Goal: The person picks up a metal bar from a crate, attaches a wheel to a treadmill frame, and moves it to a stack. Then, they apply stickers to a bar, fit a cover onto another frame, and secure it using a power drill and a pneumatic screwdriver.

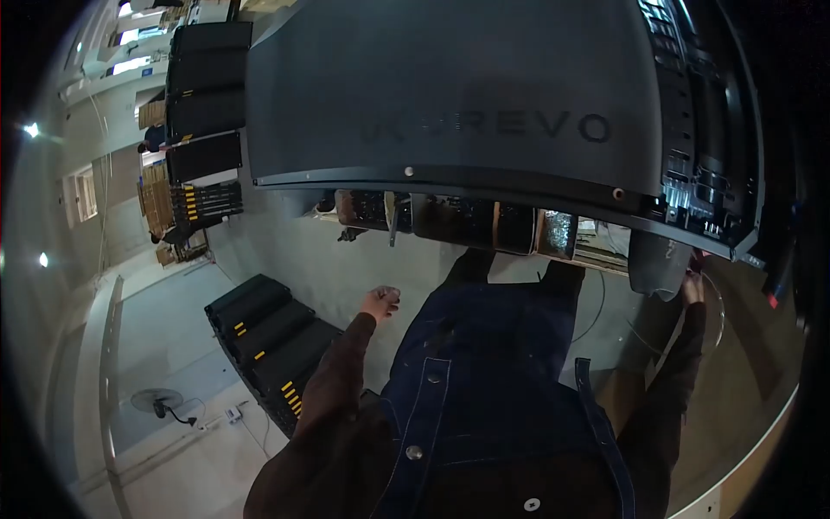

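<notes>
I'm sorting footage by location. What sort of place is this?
Probably a factory or assembly workshop: there is a large dark panel lettered REVO, groups of yellow-marked black units, and the wearer's dark blue work apron.
</notes>
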A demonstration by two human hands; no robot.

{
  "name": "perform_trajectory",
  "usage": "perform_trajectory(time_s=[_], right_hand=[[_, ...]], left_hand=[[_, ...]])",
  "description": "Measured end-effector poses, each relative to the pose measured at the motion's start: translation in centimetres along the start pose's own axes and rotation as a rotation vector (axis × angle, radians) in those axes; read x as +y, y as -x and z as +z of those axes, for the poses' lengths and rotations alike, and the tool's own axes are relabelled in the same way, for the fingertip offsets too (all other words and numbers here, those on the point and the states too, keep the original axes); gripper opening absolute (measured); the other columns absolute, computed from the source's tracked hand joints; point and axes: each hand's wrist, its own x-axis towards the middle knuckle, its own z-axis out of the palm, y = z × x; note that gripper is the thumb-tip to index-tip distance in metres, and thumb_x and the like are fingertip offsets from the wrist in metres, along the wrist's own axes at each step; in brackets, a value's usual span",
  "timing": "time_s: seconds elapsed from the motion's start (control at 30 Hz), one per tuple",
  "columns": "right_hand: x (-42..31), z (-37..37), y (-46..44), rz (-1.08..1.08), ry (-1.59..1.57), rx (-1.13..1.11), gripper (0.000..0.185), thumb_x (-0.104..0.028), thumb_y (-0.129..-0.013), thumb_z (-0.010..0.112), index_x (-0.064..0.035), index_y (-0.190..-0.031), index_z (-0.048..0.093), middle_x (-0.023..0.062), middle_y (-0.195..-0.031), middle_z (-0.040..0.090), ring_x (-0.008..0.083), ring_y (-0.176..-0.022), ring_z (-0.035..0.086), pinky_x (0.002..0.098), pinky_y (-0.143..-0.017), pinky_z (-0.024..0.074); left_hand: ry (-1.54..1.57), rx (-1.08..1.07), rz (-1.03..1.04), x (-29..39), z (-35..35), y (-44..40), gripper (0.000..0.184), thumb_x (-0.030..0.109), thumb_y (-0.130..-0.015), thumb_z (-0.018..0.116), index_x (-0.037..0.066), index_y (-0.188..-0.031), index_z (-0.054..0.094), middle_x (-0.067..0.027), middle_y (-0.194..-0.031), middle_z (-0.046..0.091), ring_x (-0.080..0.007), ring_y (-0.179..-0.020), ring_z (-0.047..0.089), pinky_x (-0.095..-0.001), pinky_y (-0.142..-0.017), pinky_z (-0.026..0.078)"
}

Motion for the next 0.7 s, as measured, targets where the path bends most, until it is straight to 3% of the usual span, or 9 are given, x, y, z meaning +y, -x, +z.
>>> perform_trajectory(time_s=[0.07,0.13,0.2,0.27,0.43,0.47,0.53,0.57,0.7], right_hand=[[-0.9,-1.3,2.4,0.121,-0.163,-0.043,0.048,-0.022,-0.093,0.069,-0.0021,-0.135,0.055,0.0094,-0.134,0.058,0.0229,-0.121,0.056,0.0348,-0.102,0.0444],[-11.8,0.4,10.1,0.102,-0.529,0.186,0.052,-0.025,-0.095,0.068,-0.0034,-0.139,0.051,0.0087,-0.136,0.056,0.0214,-0.122,0.055,0.0370,-0.103,0.0454],[-12.5,0.3,15.0,0.083,-0.588,0.318,0.053,-0.030,-0.098,0.066,-0.0046,-0.141,0.047,0.0079,-0.136,0.055,0.0227,-0.123,0.055,0.0400,-0.107,0.0443],[-13.3,0.8,20.3,0.080,-0.889,0.515,0.053,-0.034,-0.099,0.063,-0.0055,-0.140,0.046,0.0080,-0.135,0.055,0.0255,-0.121,0.056,0.0447,-0.109,0.0443],[-29.1,9.7,28.9,-0.119,-1.320,0.905,0.058,-0.047,-0.095,0.065,-0.0051,-0.133,0.050,0.0158,-0.125,0.062,0.0339,-0.111,0.063,0.0511,-0.105,0.0473],[-29.8,11.3,29.9,-0.239,-1.358,0.761,0.065,-0.047,-0.092,0.068,-0.0010,-0.133,0.049,0.0189,-0.120,0.065,0.0364,-0.109,0.064,0.0531,-0.104,0.0479],[-32.0,14.1,31.0,-0.150,-1.545,0.774,0.067,-0.046,-0.091,0.069,0.0028,-0.132,0.050,0.0193,-0.118,0.067,0.0356,-0.107,0.064,0.0522,-0.101,0.0498],[-33.8,16.2,31.6,-0.184,-1.489,0.546,0.065,-0.046,-0.093,0.068,0.0043,-0.131,0.051,0.0193,-0.118,0.067,0.0333,-0.103,0.065,0.0469,-0.095,0.0519],[-38.6,22.6,30.8,-0.168,-1.376,0.348,0.055,-0.039,-0.096,0.064,0.0024,-0.129,0.052,0.0185,-0.116,0.066,0.0257,-0.093,0.064,0.0428,-0.085,0.0532]], left_hand=[[0.007,0.104,0.103,1.0,-0.9,-2.1,0.023,0.030,-0.093,0.069,0.007,-0.097,0.070,-0.0006,-0.079,0.067,-0.0111,-0.065,0.063,-0.0291,-0.055,0.049],[-0.003,0.147,0.199,1.1,-2.9,-6.0,0.022,0.030,-0.093,0.068,0.008,-0.093,0.069,-0.0010,-0.080,0.068,-0.0110,-0.064,0.063,-0.0271,-0.054,0.050],[-0.051,0.248,0.277,2.1,-4.6,-9.8,0.019,0.026,-0.091,0.069,0.007,-0.092,0.070,-0.0008,-0.078,0.067,-0.0098,-0.062,0.062,-0.0266,-0.055,0.049],[-0.113,0.361,0.492,0.9,-6.0,-17.6,0.023,0.029,-0.089,0.071,0.007,-0.094,0.071,-0.0063,-0.079,0.071,-0.0183,-0.070,0.069,-0.0336,-0.063,0.054],[-0.402,0.514,0.452,8.4,-6.6,-22.2,0.029,0.035,-0.084,0.072,0.010,-0.100,0.073,-0.0156,-0.095,0.073,-0.0365,-0.095,0.069,-0.0475,-0.081,0.055],[-0.466,0.518,0.363,9.4,-6.4,-23.0,0.030,0.036,-0.083,0.073,0.012,-0.101,0.073,-0.0168,-0.101,0.072,-0.0408,-0.103,0.066,-0.0509,-0.086,0.054],[-0.457,0.506,0.308,10.8,-6.2,-23.4,0.029,0.035,-0.083,0.073,0.013,-0.101,0.074,-0.0161,-0.104,0.071,-0.0399,-0.103,0.066,-0.0503,-0.087,0.054],[-0.470,0.521,0.236,10.9,-5.9,-23.9,0.027,0.033,-0.082,0.074,0.013,-0.101,0.074,-0.0154,-0.107,0.070,-0.0391,-0.102,0.066,-0.0497,-0.088,0.054],[-0.456,0.461,0.510,9.0,-6.6,-25.8,0.026,0.031,-0.082,0.074,0.013,-0.101,0.075,-0.0171,-0.109,0.069,-0.0376,-0.104,0.065,-0.0479,-0.090,0.053]])
